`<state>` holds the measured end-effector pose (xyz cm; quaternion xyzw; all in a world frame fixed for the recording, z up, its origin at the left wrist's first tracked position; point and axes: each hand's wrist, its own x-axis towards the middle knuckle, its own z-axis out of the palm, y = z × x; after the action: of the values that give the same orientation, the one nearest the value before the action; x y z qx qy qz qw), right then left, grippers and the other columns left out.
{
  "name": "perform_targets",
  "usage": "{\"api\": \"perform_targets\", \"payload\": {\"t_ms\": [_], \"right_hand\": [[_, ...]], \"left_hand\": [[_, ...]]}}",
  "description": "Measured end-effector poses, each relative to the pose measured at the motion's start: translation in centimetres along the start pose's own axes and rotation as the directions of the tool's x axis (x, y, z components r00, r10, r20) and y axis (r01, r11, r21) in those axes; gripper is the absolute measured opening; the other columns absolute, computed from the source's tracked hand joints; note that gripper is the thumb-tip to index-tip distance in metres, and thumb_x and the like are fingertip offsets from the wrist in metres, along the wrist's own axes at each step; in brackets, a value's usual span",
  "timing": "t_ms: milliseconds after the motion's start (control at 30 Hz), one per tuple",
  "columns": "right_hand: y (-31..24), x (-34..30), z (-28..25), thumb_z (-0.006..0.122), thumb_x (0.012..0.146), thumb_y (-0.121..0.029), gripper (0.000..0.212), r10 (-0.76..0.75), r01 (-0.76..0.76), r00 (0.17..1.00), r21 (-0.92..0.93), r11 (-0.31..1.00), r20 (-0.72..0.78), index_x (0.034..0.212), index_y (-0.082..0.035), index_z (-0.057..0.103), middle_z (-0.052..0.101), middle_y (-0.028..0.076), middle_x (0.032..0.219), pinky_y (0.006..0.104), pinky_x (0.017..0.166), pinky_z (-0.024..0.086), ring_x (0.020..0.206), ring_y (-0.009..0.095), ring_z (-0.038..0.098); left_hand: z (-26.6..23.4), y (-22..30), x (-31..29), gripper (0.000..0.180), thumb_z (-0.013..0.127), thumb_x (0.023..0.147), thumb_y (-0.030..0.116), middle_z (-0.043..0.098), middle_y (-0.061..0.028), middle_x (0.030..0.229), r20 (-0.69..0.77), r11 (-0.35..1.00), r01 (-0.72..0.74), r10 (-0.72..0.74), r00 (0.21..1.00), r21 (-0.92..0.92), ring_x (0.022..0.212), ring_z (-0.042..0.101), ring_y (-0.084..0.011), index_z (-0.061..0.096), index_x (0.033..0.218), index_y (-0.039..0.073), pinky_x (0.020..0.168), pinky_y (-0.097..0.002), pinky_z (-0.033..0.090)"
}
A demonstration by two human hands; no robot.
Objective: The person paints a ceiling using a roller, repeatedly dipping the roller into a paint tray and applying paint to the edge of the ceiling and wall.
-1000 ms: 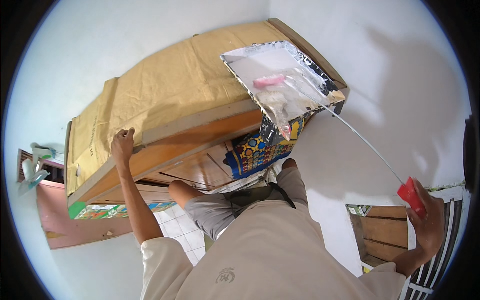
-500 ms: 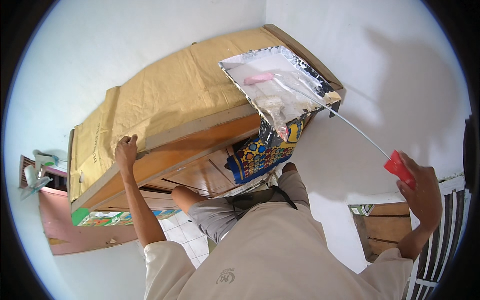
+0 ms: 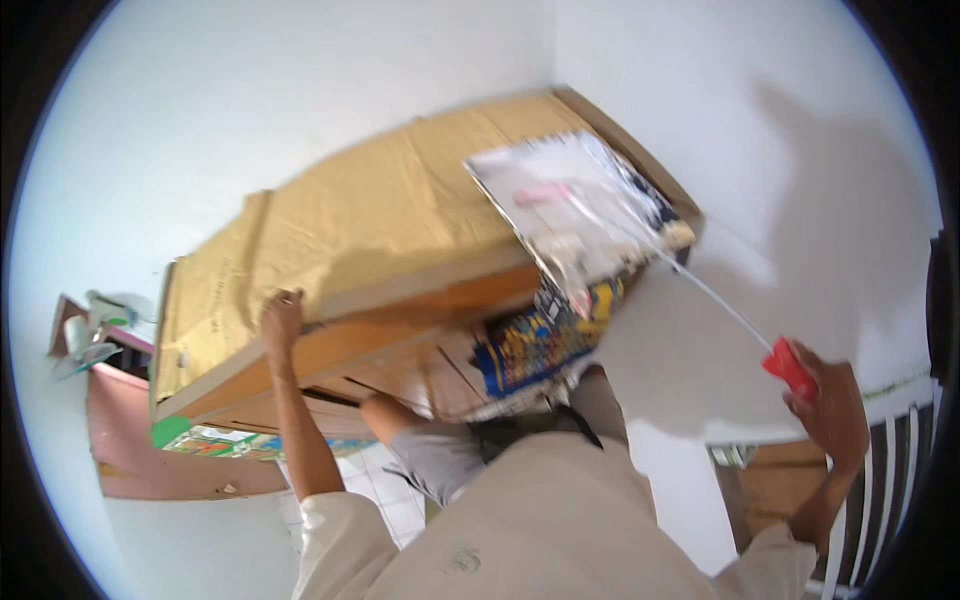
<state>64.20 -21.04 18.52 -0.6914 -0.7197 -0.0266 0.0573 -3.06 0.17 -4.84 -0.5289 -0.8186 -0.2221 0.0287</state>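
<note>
My right hand (image 3: 833,405) is wrapped round the red handle of a paint roller (image 3: 725,302). From the handle its long thin rod runs left to a pink roller head, which lies in a paint tray (image 3: 505,165) smeared with white. A paintbrush (image 3: 562,258) rests in the tray's near part, blurred. Under the tray is the top of a wooden cabinet, covered with brown paper (image 3: 350,210). At the cabinet's front edge (image 3: 430,290), my left hand (image 3: 283,318) is closed with its fingers over the rim.
A patterned blue and yellow cloth (image 3: 545,345) hangs below the tray. White walls (image 3: 690,90) meet behind the cabinet. A small fan-like object (image 3: 90,345) stands at far left, and a barred opening (image 3: 885,490) is at lower right. White floor tiles (image 3: 375,490) show far below.
The view has shifted, so the cabinet and tray sit lower and further right in the picture, with more blur. My right hand and the roller handle are slightly nearer the tray. My left hand keeps its hold.
</note>
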Motion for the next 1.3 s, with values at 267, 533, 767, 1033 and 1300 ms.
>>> {"api": "perform_targets", "payload": {"t_ms": [267, 533, 767, 1033, 1300], "right_hand": [[6.7, -3.8, -0.1, 0.068, 0.072, -0.004, 0.03, -0.05, 0.058, 0.998, 0.179, 0.982, -0.047, 0.101, 0.002, 0.061, 0.062, 0.021, 0.082, 0.0407, 0.066, 0.046, 0.072, 0.041, 0.056], [6.3, 5.5, 5.3, 0.064, 0.073, -0.004, 0.015, -0.244, 0.302, 0.953, 0.635, 0.712, -0.179, 0.087, 0.001, 0.061, 0.051, 0.009, 0.065, 0.0333, 0.058, 0.043, 0.061, 0.019, 0.05], [-2.8, 16.2, 3.4, 0.066, 0.079, -0.006, 0.023, -0.358, 0.308, 0.922, 0.84, 0.447, -0.148, 0.098, 0.003, 0.059, 0.061, 0.006, 0.08, 0.0255, 0.052, 0.046, 0.059, 0.008, 0.054], [-11.0, 24.6, -1.7, 0.064, 0.086, -0.009, 0.03, -0.487, 0.497, 0.799, 0.844, 0.203, -0.353, 0.112, 0.004, 0.057, 0.058, 0.004, 0.08, 0.0249, 0.055, 0.046, 0.063, 0.007, 0.053], [-16.2, 30.5, -2.1, 0.063, 0.086, -0.012, 0.028, -0.522, 0.541, 0.681, 0.833, -0.114, -0.514, 0.108, 0.005, 0.061, 0.057, 0.002, 0.074, 0.0254, 0.06, 0.043, 0.066, 0.006, 0.05]], "left_hand": [[-0.2, 3.6, -1.7, 0.038, 0.063, 0.08, 0.042, 0.07, -0.015, 0.089, -0.078, 0.998, 0.017, -0.021, 0.997, -0.056, 0.085, 0.066, -0.0333, 0.072, 0.09, 0.007, 0.079, -0.0432, 0.052], [-1.3, 3.6, -1.7, 0.04, 0.063, 0.076, 0.041, 0.07, -0.0175, 0.091, 0.001, 0.988, 0.122, -0.123, 0.992, -0.093, 0.091, 0.066, -0.0331, 0.072, 0.086, 0.004, 0.083, -0.0428, 0.052], [-0.2, 3.1, -1.4, 0.037, 0.062, 0.073, 0.039, 0.07, -0.0165, 0.09, -0.038, 0.996, 0.057, -0.06, 0.998, -0.062, 0.09, 0.066, -0.0323, 0.073, 0.087, 0.006, 0.082, -0.0428, 0.052], [0.7, 4.2, -1.8, 0.024, 0.064, 0.072, 0.031, 0.07, -0.0124, 0.084, -0.203, 0.984, 0.135, -0.157, 0.966, -0.12, 0.086, 0.066, -0.0313, 0.071, 0.08, 0.009, 0.079, -0.0396, 0.053], [0.2, 4.8, -2.5, 0.025, 0.064, 0.073, 0.03, 0.069, -0.0155, 0.081, -0.227, 0.968, 0.216, -0.241, 0.944, -0.13, 0.082, 0.067, -0.0326, 0.071, 0.082, 0.008, 0.077, -0.0409, 0.053]]}}
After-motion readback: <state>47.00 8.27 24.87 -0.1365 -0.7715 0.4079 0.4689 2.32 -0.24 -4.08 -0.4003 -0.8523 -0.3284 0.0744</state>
